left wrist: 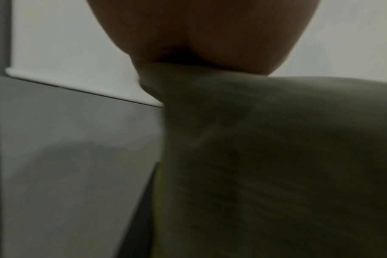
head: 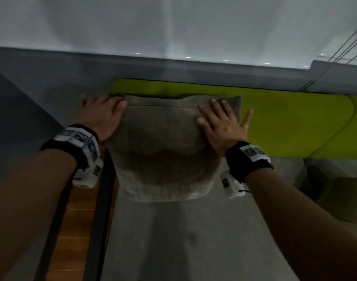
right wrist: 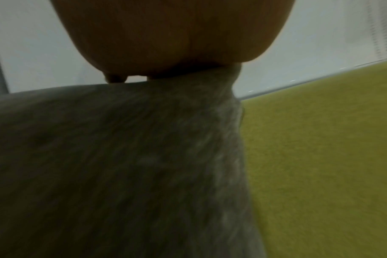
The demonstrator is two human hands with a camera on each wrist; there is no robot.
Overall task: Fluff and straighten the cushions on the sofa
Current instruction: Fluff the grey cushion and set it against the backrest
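A grey-brown woven cushion (head: 163, 142) stands upright on the grey sofa seat (head: 193, 236), leaning against the lime-green backrest (head: 285, 122). My left hand (head: 104, 114) lies flat against the cushion's upper left corner, fingers straight. My right hand (head: 222, 120) presses flat on the cushion's upper right part with fingers spread, thumb out over the green backrest. In the left wrist view the palm (left wrist: 205, 34) meets the cushion (left wrist: 276, 157). The right wrist view shows the palm (right wrist: 172, 34) on the cushion (right wrist: 121, 165) beside the backrest (right wrist: 320, 157).
A grey wall panel (head: 41, 88) and a white glossy wall (head: 173, 23) rise behind the sofa. Cords (head: 336, 55) hang at the upper right. Wooden floor (head: 72, 220) shows left of the sofa's dark edge (head: 101, 209). A second green back section (head: 356, 128) continues right.
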